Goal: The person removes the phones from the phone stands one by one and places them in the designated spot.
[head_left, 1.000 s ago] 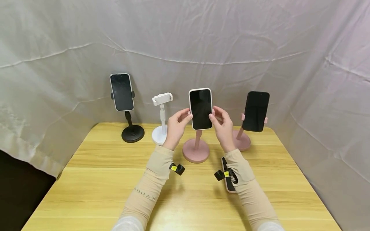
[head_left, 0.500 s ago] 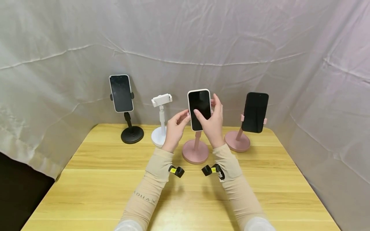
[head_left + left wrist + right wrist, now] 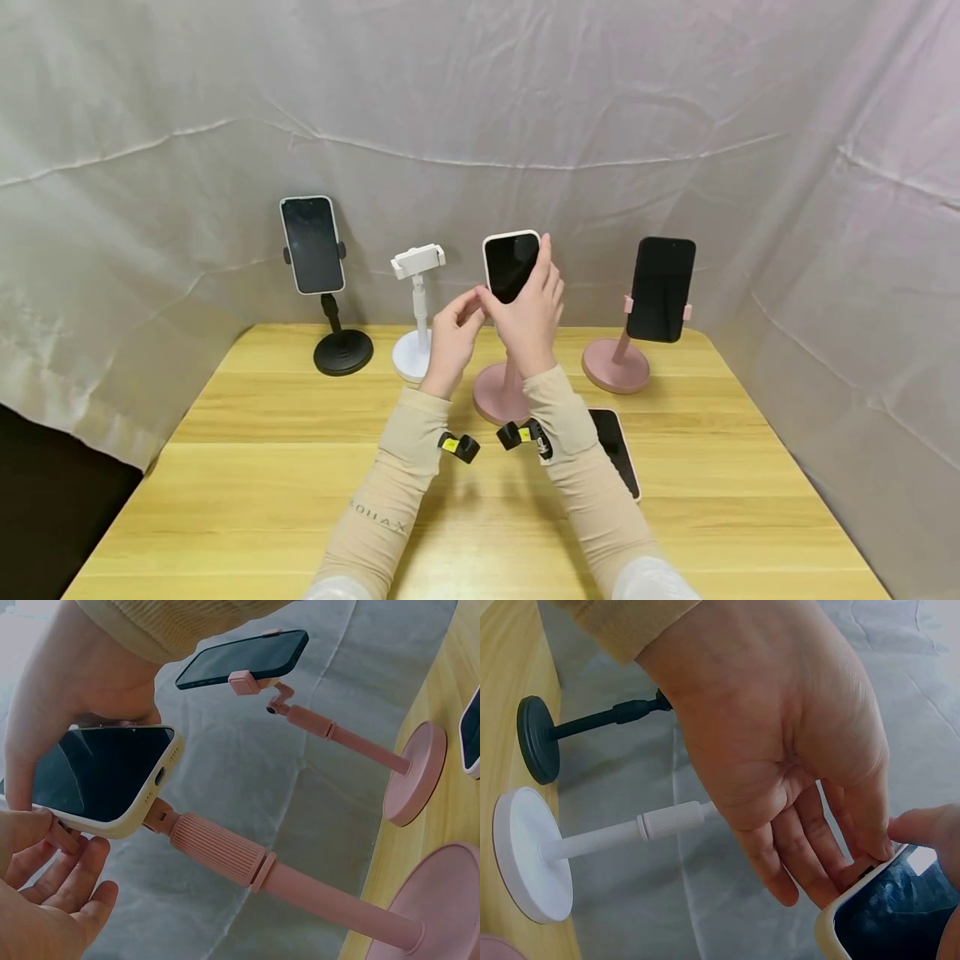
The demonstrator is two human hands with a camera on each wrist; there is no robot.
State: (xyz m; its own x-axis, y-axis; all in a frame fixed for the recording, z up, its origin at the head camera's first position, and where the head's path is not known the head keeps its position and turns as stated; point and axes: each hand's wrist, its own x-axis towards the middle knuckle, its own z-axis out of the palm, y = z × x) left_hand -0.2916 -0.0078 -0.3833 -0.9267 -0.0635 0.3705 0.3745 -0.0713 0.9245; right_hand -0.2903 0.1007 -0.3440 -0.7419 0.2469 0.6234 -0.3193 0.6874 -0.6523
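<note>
A phone in a white case (image 3: pixel 512 257) sits upright in the clamp of a pink phone stand (image 3: pixel 497 392). My left hand (image 3: pixel 452 343) pinches the stand's pink clamp arm (image 3: pixel 64 838) at the phone's left edge, thumb above and fingers underneath. Across the front of the phone spans my right hand (image 3: pixel 531 321), with its thumb at the left edge and its fingers along the right side, gripping the phone. That hand covers the phone's lower half. The clamp's right arm is hidden.
Left of my hands stand a white phone stand (image 3: pixel 412 354) and a black stand (image 3: pixel 343 352) bearing a phone (image 3: pixel 313 246). To the right, another pink stand (image 3: pixel 617 367) holds a black phone (image 3: pixel 662 290). One more phone (image 3: pixel 615 450) lies by my right forearm on the wooden table (image 3: pixel 720 500).
My right hand has moved left from the phone's right edge to reach across its front. My left hand has stayed at the left edge. More of the lying phone shows now.
</note>
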